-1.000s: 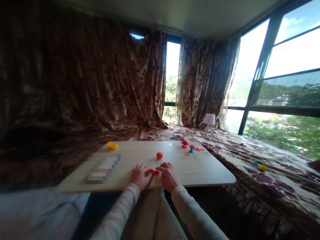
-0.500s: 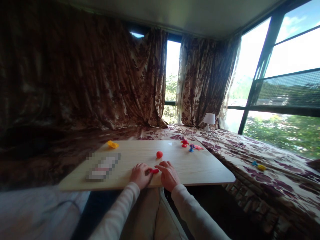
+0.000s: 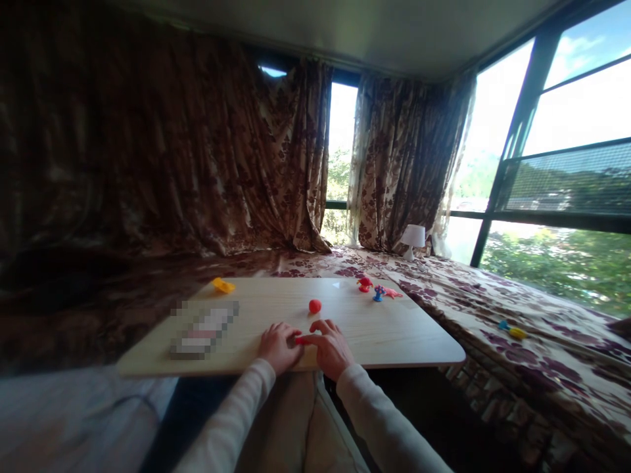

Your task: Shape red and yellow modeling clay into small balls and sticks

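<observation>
One red piece point(image 3: 299, 340), small, mostly covered by fingers: at the near middle of the table point(image 3: 276, 295), between the two hands; whether it lies flat or is raised cannot be told.

One left hand point(image 3: 280, 347): fingers curled, tips at the left end of the piece; whether they pinch it cannot be told.

One right hand point(image 3: 334, 348): index finger stretched left to the piece, other fingers bent, thumb hidden; whether it grips or only presses cannot be told.

One red ball point(image 3: 315, 307): just beyond the hands, standing between them and the far edge.

Three toys, far right corner, grouped closely: one red toy point(image 3: 364, 284); one blue toy point(image 3: 378, 293), upright, right of it and slightly nearer; one pink toy point(image 3: 392, 293), lying flat, rightmost.

One yellow toy point(image 3: 223, 286): far left corner.

One pixelated item point(image 3: 204, 332): left side, apart from the left hand; details unreadable.

Beyond the table: one bed point(image 3: 340, 263) with flowered cover; on its right part, one blue-and-yellow toy point(image 3: 513, 330); farther back, one white lamp point(image 3: 413, 238). Behind, patterned curtains point(image 3: 221, 164); right, windows point(image 3: 557, 177), trees outside.
</observation>
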Tool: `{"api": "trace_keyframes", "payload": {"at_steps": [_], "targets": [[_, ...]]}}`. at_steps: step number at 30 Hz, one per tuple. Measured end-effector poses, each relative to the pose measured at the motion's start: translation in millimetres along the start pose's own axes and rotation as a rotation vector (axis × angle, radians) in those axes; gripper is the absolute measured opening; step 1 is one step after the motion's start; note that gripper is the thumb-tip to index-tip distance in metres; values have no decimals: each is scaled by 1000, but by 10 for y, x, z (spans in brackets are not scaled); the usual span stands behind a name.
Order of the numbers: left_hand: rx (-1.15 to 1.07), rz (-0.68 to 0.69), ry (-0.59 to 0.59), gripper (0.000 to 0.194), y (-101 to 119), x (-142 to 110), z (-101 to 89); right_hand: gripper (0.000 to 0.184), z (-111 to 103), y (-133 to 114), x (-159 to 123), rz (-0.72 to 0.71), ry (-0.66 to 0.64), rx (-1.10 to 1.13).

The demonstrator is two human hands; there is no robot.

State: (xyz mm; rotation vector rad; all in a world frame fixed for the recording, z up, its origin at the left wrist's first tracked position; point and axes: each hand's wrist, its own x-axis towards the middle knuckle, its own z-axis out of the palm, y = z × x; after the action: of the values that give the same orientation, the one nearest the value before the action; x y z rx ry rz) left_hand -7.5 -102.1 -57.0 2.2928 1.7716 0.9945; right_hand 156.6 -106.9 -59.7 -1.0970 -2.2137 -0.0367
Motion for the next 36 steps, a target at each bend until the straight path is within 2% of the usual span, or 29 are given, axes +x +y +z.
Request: {"api": "trace_keyframes", "payload": {"at_steps": [8, 23, 27, 30, 36], "targets": [[27, -15, -20, 17, -7, 4, 11, 57, -6, -2, -2, -25, -7, -16], [28, -14, -28, 18, 1, 13, 10, 53, -14, -31, 26, -56, -51, -50], [28, 1, -16, 20, -17, 18, 21, 54, 6, -9, 12, 0, 14, 7], [28, 2, -13, 21, -28, 19, 30, 48, 32, 15, 6, 56, 73, 40], [33, 3, -4, 19, -29, 12, 41, 40, 37, 10, 10, 68, 51, 39]]}}
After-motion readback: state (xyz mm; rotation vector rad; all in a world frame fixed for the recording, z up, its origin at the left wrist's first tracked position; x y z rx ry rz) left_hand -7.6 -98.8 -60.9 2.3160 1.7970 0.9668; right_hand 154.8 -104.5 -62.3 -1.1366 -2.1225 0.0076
